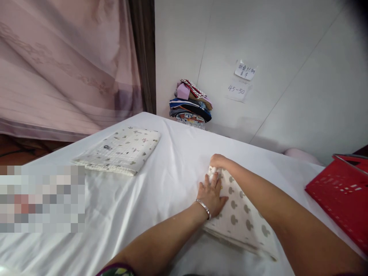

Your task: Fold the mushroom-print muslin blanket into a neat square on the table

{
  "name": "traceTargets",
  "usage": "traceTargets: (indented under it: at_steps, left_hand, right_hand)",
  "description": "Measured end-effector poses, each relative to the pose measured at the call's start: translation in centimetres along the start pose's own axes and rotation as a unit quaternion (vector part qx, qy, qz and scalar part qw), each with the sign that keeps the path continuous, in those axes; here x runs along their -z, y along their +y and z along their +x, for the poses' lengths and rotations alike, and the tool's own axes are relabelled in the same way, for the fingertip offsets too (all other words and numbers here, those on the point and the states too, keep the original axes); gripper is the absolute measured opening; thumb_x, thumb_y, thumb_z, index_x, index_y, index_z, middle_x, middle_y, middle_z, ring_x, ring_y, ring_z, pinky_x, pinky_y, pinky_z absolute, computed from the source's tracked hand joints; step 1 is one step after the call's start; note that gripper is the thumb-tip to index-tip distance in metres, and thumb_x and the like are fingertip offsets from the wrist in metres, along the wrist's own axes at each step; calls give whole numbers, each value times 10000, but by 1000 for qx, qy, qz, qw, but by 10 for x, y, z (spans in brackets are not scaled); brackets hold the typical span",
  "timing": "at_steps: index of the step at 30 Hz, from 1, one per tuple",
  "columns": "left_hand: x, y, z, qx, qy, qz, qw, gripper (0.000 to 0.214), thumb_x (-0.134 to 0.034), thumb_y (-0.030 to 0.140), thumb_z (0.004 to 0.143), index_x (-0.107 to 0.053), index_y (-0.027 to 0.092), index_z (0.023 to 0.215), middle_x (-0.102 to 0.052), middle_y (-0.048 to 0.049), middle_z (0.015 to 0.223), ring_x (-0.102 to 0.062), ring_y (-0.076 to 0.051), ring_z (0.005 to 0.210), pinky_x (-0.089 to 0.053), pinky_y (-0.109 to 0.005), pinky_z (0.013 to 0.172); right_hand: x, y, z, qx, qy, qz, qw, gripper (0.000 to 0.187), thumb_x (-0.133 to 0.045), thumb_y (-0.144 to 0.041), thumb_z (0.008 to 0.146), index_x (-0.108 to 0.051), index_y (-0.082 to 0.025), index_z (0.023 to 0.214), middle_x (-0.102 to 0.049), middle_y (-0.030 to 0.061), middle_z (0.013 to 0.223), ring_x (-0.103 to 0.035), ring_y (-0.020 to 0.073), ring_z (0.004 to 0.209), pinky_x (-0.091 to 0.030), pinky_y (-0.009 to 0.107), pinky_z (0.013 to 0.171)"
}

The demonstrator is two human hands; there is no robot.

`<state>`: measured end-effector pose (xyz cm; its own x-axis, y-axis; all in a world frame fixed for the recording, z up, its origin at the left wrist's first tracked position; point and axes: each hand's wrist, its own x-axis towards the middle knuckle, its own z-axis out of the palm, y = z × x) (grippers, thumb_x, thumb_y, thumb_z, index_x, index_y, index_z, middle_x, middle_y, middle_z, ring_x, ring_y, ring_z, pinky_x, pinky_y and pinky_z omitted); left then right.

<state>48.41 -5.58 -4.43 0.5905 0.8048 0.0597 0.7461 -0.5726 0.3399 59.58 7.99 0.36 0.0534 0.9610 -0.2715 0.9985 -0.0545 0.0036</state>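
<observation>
Forearms (172,230) extend, left hand (211,196) spread on printed cloth (240,226), right hand (220,161) at its edge, hold unclear.

The left cloth (123,148) and right cloth (240,218) lie on the table (178,161). Right of both is a basket (340,195); behind the table, a clothes pile (191,104).

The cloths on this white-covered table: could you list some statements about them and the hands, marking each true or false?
1. The left hand, wearing a bracelet, rests on the mushroom-patterned cloth. True.
2. The right hand grips the red basket. False: it is at the patterned cloth's far end.
3. A second folded cloth lies apart from both hands. True.
4. That second cloth is plain black. False: it is whitish with small printed motifs.
</observation>
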Motion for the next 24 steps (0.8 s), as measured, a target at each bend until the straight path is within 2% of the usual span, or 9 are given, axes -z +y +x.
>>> traceTargets:
  at_steps: [7, 13, 16, 20, 24]
  left_hand:
    - [3, 3, -3, -16, 12, 8, 1000, 657, -310, 551, 839, -292, 196, 1392, -135, -29, 1497, -140, -398, 1307, -306, -538, 951]
    - [0, 5, -10, -22, 48, 39, 998, 638, -343, 534, 842, -311, 201, 1384, -196, -46, 1481, -207, -391, 1274, -333, -521, 930]
    - [2, 8, -15, -16, 36, 56, 998, 638, -356, 522, 841, -313, 191, 1384, -178, -56, 1486, -217, -405, 1267, -354, -527, 904]
    - [6, 14, -22, -5, 0, 77, 997, 624, -366, 498, 847, -315, 186, 1385, -183, -63, 1485, -213, -426, 1269, -402, -517, 846]
    - [8, 17, -26, 0, -13, 93, 996, 614, -373, 469, 855, -287, 192, 1396, -197, -66, 1481, -222, -438, 1265, -426, -518, 812]
  right_hand:
    - [-6, -5, 2, -44, 13, -3, 999, 300, -605, -192, 687, -674, -140, 974, -660, 171, 970, -612, 237, 955, -451, 280, 759]
    - [-12, -2, 6, -72, 33, 56, 995, 268, -527, -152, 721, -676, -186, 942, -679, 101, 935, -640, 195, 847, -446, 233, 651]
    - [-20, -2, 9, -65, 50, 94, 992, 284, -472, -140, 745, -669, -207, 938, -683, 68, 924, -636, 172, 836, -424, 210, 606]
    - [-30, -2, 14, -54, 69, 131, 988, 273, -469, -132, 735, -672, -184, 910, -681, 76, 909, -626, 176, 841, -402, 203, 592]
    - [-27, 3, 8, -14, 83, 166, 983, 250, -465, -160, 750, -675, -162, 884, -682, 60, 859, -618, 164, 804, -409, 196, 614]
